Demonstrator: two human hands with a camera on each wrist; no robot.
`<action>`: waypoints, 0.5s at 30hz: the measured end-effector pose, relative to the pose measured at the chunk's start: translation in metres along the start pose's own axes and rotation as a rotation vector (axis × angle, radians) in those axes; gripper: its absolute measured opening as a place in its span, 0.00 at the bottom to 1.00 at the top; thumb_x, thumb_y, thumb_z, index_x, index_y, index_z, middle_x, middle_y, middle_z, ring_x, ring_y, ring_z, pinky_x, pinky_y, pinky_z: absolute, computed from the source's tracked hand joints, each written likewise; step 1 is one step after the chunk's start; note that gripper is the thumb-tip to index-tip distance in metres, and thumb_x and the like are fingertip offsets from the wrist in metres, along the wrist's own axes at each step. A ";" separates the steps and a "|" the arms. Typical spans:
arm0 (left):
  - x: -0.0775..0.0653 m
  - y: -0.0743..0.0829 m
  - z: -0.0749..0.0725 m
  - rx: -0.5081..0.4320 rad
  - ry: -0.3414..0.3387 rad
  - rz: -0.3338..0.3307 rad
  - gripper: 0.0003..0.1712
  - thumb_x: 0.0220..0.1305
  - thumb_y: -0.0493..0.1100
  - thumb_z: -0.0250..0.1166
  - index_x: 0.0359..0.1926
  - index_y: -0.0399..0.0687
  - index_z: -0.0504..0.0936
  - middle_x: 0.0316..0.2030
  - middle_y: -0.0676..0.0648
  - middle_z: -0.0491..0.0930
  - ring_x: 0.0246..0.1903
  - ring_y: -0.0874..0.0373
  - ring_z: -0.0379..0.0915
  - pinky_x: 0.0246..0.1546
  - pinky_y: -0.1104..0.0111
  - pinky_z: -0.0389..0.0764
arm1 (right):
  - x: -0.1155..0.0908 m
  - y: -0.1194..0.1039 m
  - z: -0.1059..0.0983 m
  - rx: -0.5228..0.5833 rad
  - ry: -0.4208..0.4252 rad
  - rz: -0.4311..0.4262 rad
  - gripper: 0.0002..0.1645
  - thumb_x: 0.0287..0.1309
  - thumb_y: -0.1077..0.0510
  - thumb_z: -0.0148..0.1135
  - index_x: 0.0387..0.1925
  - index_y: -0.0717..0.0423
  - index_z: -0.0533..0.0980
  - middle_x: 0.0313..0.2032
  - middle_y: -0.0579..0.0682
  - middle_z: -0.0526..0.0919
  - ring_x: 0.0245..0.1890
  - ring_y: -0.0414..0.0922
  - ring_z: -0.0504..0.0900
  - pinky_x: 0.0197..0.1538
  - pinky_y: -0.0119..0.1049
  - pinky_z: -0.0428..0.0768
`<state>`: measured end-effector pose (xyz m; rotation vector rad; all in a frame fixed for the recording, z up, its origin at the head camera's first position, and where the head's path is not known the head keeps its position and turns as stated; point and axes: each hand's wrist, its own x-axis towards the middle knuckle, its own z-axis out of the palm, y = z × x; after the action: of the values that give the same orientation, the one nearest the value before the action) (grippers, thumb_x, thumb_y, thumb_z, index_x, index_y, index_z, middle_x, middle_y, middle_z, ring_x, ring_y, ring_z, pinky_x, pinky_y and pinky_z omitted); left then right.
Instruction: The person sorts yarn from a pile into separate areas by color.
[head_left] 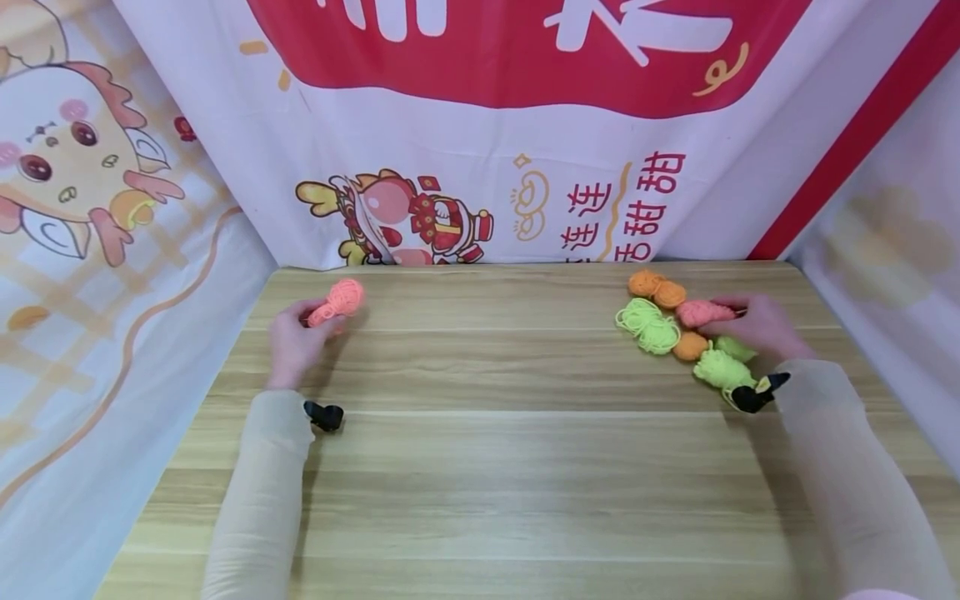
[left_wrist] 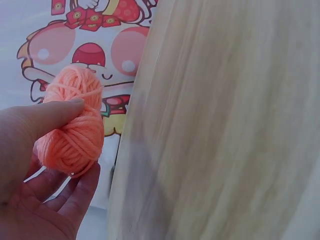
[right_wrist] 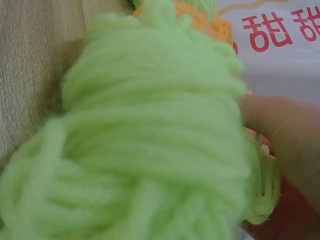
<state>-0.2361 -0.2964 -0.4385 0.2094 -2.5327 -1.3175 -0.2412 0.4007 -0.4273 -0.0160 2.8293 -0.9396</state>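
Note:
At the far left of the table, my left hand [head_left: 297, 340] pinches a coral-pink yarn ball [head_left: 346, 297]. In the left wrist view the thumb lies across the middle of this yarn [left_wrist: 75, 135], with fingers beneath it. On the far right, my right hand [head_left: 757, 327] grips a pink yarn skein [head_left: 703, 313] among other yarn. Close by lie a light green skein [head_left: 648, 326], orange balls [head_left: 670, 293] and another green skein [head_left: 723, 369]. That nearer green skein [right_wrist: 155, 110] fills most of the right wrist view and hides much of the right hand.
A wood-grain table [head_left: 480, 467] stretches between both arms. Behind it hangs a white and red printed cloth [head_left: 495, 142], meeting the table's far edge. Printed cloth [head_left: 90, 317] also hangs along the left side. A third orange ball [head_left: 691, 346] sits amid the yarn group.

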 end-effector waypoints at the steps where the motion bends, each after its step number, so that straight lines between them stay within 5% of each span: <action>1: 0.001 -0.001 -0.002 -0.004 0.006 -0.004 0.25 0.63 0.42 0.74 0.58 0.35 0.82 0.48 0.38 0.82 0.40 0.57 0.74 0.35 0.75 0.75 | -0.001 -0.001 0.000 0.004 0.004 0.002 0.49 0.60 0.39 0.72 0.69 0.69 0.68 0.62 0.73 0.72 0.57 0.64 0.71 0.58 0.61 0.70; 15: 0.006 -0.019 -0.017 0.055 0.046 -0.104 0.26 0.64 0.45 0.72 0.60 0.37 0.81 0.50 0.38 0.81 0.43 0.56 0.72 0.40 0.74 0.73 | -0.008 -0.006 -0.002 -0.003 0.029 -0.011 0.42 0.64 0.41 0.69 0.64 0.71 0.72 0.58 0.71 0.76 0.53 0.61 0.74 0.54 0.55 0.72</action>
<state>-0.2365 -0.3222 -0.4441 0.3831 -2.5522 -1.2652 -0.2342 0.3976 -0.4214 -0.0183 2.8604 -0.9451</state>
